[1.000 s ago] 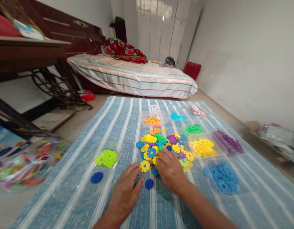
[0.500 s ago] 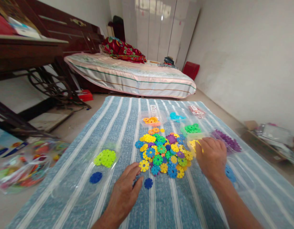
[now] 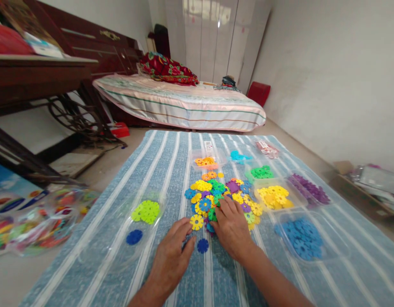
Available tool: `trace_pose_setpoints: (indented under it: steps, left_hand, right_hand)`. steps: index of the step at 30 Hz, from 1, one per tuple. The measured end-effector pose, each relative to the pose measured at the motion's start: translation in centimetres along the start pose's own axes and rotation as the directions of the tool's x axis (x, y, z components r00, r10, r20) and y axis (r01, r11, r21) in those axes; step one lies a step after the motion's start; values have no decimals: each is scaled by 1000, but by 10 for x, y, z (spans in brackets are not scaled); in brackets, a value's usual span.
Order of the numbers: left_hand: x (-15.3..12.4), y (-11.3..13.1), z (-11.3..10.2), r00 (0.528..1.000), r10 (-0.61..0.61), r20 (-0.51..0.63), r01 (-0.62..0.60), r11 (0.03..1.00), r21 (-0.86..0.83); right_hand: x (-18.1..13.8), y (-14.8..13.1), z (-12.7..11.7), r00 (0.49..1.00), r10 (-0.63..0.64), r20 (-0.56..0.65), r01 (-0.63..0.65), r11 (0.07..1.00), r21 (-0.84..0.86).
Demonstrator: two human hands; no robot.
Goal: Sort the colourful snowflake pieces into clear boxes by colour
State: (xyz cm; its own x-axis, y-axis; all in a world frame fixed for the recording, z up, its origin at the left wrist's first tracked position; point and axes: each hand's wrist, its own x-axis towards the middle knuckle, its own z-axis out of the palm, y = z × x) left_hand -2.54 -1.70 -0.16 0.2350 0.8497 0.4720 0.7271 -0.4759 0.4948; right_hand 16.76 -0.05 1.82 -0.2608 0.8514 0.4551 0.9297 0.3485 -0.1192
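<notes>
A pile of notched plastic flower discs (image 3: 201, 186) in mixed colours lies on the striped cloth. My right hand (image 3: 231, 226) reaches over its near side, thumb and fingers apart around a green disc (image 3: 212, 214); its fingertips are partly hidden. My left hand (image 3: 173, 251) rests at the pile's left edge, fingers curled. Something dark blue, apparently a disc, shows between its thumb and fingers. Its fingertips are beside a yellow disc (image 3: 196, 221). A loose dark blue disc (image 3: 202, 245) lies on the cloth between my hands.
Clear trays hold yellow discs (image 3: 275, 197), blue discs (image 3: 302, 238), purple discs (image 3: 308, 189), green discs (image 3: 262, 172), orange discs (image 3: 206, 162) and lime discs (image 3: 146, 212). Another dark blue disc (image 3: 134, 237) lies at left. Plastic bags (image 3: 40, 226) sit on the floor; a bed (image 3: 184, 106) stands beyond.
My right hand has left the yellow tray, where it held yellow discs, and moved left onto the pile. The yellow and blue trays are now uncovered. My left hand has barely moved.
</notes>
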Motion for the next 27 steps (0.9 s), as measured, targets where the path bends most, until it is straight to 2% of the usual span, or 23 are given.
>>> trace_pose_setpoints:
  steps: [4,8,12,15,17,19,20,22,25,27]
  left_hand:
    - [0,-1,1,1000,6,-1,-6,1000,-12]
    - [0,-2,1,1000,-17,-5,17,999,-37]
    - [1,-2,0,1000,-19,-1,19,999,-47]
    - [1,-2,0,999,-31,-7,31,998,-46]
    - [1,-2,1,1000,-26,-15,25,999,-40]
    - [0,-3,1,1000,-12,-16,12,999,-30]
    - [0,-3,1,1000,-6,-13,6,1000,-23]
    - [-1,-3,1,1000,4,-10,-4,1000,-8]
    - [-1,-2,0,1000,4,-9,-4,1000,-9]
    - [-1,-2,0,1000,-4,3,5,1000,-22]
  right_hand:
    - [-5,1,4,993,-82,-89,81,997,-11]
    - [-2,6,-3,981,-136,-142,142,989,38]
    - [24,34,-23,975,-162,-152,157,987,-46]
    - [51,70,-46,989,-86,-122,55,971,-234]
    - [66,92,-61,987,42,-154,-97,925,-367]
    - [74,105,-70,964,173,-202,-247,864,-438]
    - [75,107,-71,954,217,-207,-289,850,-440]
    - [70,99,-66,962,230,-147,-269,888,-372]
    - [52,71,-46,994,112,2,-110,983,-147]
    - [40,50,-30,998,42,45,-40,999,-33]
